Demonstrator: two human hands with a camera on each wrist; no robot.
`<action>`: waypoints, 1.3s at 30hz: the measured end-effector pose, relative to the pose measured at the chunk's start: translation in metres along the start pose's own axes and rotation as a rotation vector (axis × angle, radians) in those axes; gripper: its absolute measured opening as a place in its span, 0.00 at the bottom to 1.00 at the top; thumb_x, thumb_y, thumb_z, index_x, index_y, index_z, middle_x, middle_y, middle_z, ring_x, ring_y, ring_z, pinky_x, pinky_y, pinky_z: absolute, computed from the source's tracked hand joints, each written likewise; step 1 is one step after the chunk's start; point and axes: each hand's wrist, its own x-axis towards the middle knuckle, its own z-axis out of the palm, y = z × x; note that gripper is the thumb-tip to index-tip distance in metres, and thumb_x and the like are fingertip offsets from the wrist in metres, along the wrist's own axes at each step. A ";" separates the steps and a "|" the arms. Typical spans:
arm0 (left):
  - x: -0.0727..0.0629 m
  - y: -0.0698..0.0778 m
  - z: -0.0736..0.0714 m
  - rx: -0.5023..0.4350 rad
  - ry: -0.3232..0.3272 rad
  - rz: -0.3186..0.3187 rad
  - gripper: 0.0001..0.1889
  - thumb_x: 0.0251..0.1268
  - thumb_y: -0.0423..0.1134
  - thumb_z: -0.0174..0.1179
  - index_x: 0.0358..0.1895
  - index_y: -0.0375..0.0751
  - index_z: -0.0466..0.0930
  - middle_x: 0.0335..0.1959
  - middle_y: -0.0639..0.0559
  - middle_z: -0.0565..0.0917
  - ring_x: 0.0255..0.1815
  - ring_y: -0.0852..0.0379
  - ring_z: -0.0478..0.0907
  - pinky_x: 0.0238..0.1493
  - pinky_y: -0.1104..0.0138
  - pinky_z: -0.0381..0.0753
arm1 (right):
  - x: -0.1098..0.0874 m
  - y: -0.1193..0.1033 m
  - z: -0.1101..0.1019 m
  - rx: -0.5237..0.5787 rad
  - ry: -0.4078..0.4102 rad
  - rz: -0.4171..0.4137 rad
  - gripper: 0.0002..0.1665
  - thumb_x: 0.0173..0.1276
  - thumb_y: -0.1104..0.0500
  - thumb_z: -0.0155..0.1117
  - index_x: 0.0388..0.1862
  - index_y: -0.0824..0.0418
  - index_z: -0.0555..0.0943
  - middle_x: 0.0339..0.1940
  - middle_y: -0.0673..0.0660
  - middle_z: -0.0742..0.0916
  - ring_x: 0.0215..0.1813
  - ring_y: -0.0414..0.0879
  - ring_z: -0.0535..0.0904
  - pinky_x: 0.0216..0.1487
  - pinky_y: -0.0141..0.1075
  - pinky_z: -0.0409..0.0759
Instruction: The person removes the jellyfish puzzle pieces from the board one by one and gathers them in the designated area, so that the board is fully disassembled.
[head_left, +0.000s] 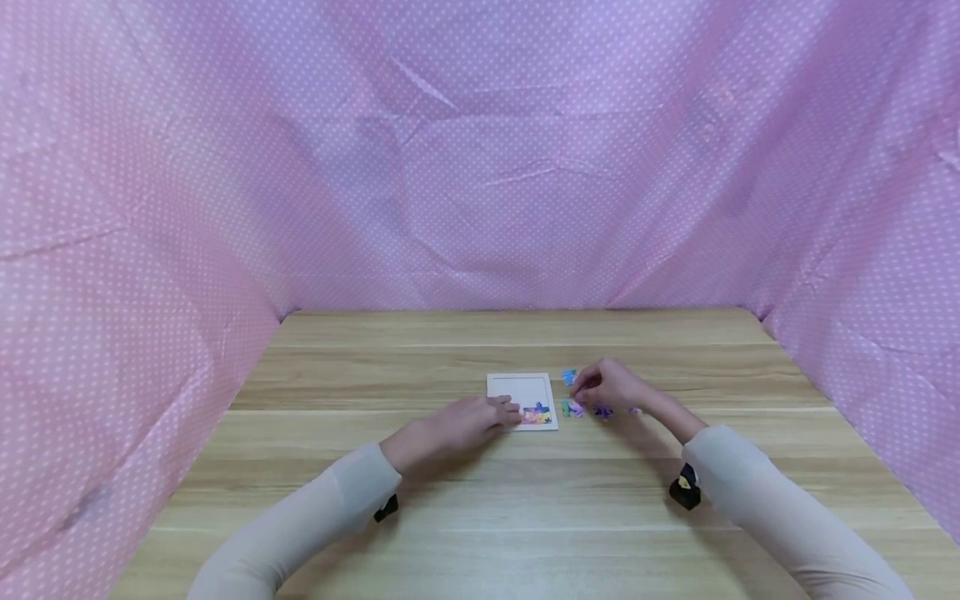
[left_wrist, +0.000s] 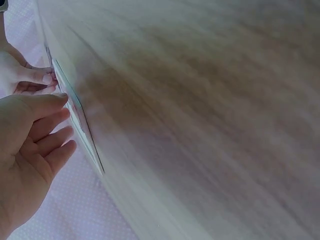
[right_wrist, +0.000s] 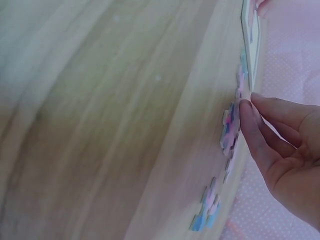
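Observation:
A white square puzzle tray (head_left: 517, 388) lies flat on the table, with joined colourful pieces (head_left: 537, 414) in its near right corner. My left hand (head_left: 474, 419) rests at the tray's near left side, its relaxed fingers reaching over the frame; in the left wrist view its thumb (left_wrist: 56, 98) is right at the tray's edge. Just right of the tray, my right hand (head_left: 617, 387) brings thumb and index tips together low over loose puzzle pieces (head_left: 572, 408). I cannot tell whether a piece is between those tips.
A blue loose piece (head_left: 568, 377) lies beyond the right fingertips, and a purple one (head_left: 603, 412) lies below that hand. More pieces (right_wrist: 205, 207) trail along the wooden table (head_left: 480, 517). Pink dotted cloth (head_left: 480, 167) hangs behind and at both sides.

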 end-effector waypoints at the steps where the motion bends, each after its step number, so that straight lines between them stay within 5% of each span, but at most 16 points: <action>1: 0.000 0.000 0.000 -0.001 -0.001 0.003 0.19 0.82 0.36 0.46 0.69 0.42 0.75 0.72 0.49 0.70 0.75 0.51 0.63 0.73 0.59 0.61 | 0.000 -0.001 0.000 0.001 0.003 0.005 0.04 0.64 0.70 0.69 0.37 0.68 0.88 0.35 0.56 0.89 0.35 0.44 0.82 0.38 0.32 0.81; 8: 0.000 0.001 -0.001 -0.043 -0.028 -0.007 0.20 0.83 0.36 0.44 0.71 0.45 0.72 0.74 0.51 0.68 0.75 0.53 0.61 0.73 0.59 0.59 | -0.001 -0.013 -0.004 0.048 -0.005 -0.003 0.07 0.66 0.70 0.67 0.42 0.72 0.86 0.38 0.61 0.89 0.37 0.49 0.84 0.38 0.34 0.83; 15: -0.001 0.001 0.001 -0.340 -0.044 -0.219 0.24 0.83 0.50 0.37 0.74 0.53 0.69 0.75 0.60 0.66 0.76 0.59 0.57 0.75 0.55 0.56 | 0.004 -0.027 -0.002 0.086 -0.069 -0.030 0.12 0.67 0.66 0.69 0.47 0.72 0.85 0.42 0.63 0.89 0.43 0.51 0.85 0.47 0.37 0.83; 22: 0.000 0.000 0.003 -0.377 -0.030 -0.237 0.25 0.82 0.52 0.37 0.74 0.52 0.70 0.74 0.60 0.67 0.76 0.58 0.58 0.75 0.54 0.55 | 0.012 -0.032 0.006 0.112 -0.149 -0.085 0.13 0.68 0.68 0.67 0.50 0.74 0.84 0.48 0.66 0.88 0.49 0.54 0.85 0.51 0.37 0.82; 25: 0.001 0.001 0.006 -0.469 -0.022 -0.301 0.27 0.81 0.57 0.37 0.74 0.53 0.70 0.73 0.64 0.68 0.76 0.61 0.58 0.75 0.54 0.54 | 0.015 -0.032 0.009 0.126 -0.183 -0.092 0.14 0.67 0.70 0.68 0.50 0.75 0.83 0.48 0.67 0.87 0.50 0.56 0.85 0.51 0.36 0.82; 35: 0.002 -0.002 0.003 -0.420 -0.014 -0.252 0.25 0.82 0.49 0.36 0.71 0.49 0.73 0.73 0.56 0.69 0.75 0.59 0.60 0.75 0.57 0.56 | 0.020 -0.032 0.014 0.148 -0.223 -0.061 0.19 0.62 0.72 0.71 0.52 0.78 0.81 0.45 0.67 0.87 0.47 0.54 0.85 0.48 0.34 0.83; 39: 0.003 -0.004 0.003 -0.351 -0.016 -0.170 0.23 0.83 0.44 0.39 0.71 0.46 0.73 0.73 0.53 0.69 0.76 0.55 0.61 0.75 0.55 0.57 | 0.022 -0.032 0.015 0.108 -0.199 -0.039 0.19 0.62 0.70 0.72 0.51 0.77 0.82 0.47 0.66 0.88 0.47 0.51 0.85 0.49 0.35 0.83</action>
